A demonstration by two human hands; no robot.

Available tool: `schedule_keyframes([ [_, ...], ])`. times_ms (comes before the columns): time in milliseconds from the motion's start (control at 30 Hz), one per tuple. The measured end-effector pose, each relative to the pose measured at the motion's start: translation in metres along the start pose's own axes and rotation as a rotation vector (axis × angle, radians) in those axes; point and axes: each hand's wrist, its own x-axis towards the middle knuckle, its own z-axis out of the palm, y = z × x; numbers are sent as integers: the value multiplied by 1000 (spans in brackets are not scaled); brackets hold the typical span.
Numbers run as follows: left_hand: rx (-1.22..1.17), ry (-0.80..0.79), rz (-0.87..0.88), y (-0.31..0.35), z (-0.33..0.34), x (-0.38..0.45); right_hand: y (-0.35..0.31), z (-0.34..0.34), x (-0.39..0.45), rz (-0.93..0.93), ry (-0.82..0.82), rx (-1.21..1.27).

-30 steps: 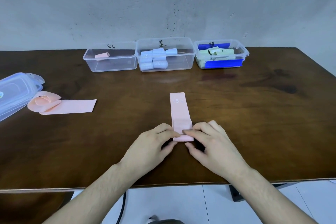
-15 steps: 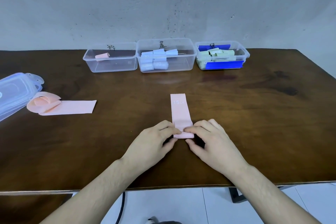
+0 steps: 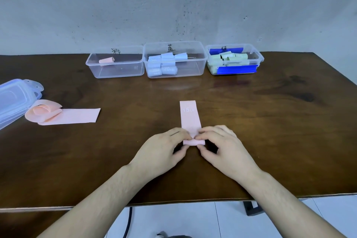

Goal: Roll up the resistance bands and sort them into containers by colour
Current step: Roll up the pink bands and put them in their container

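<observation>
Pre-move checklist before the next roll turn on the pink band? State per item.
1. Left hand pinches the roll's left end: ok.
2. Right hand pinches the right end: ok.
3. Pink 15 LB band lies flat and straight ahead of the roll: ok.
4. Roll tightness: cannot tell, fingers cover it.
5. Pink container open, one pink roll inside, room left: ok.
6. Second pink band at left not yet rolled: not ok.

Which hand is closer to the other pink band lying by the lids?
The left hand. That loose pink band lies off to its left, away from both hands. The right hand sits farther right; both pinch the pink band being rolled.
</observation>
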Motion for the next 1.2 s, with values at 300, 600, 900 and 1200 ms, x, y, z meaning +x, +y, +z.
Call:
schedule_keyframes([
  [300,-28,43,25,8,-5,-8,-1,-1,-3,-45,-38,2],
  [600,-33,33,-43,7,4,-9,-1,3,7,-81,-86,17],
  [900,-31,26,-67,2,2,-3,3,7,14,-34,-71,-45],
  [1200,-13,117,-26,4,4,0,4,7,17,-8,-42,-98],
])
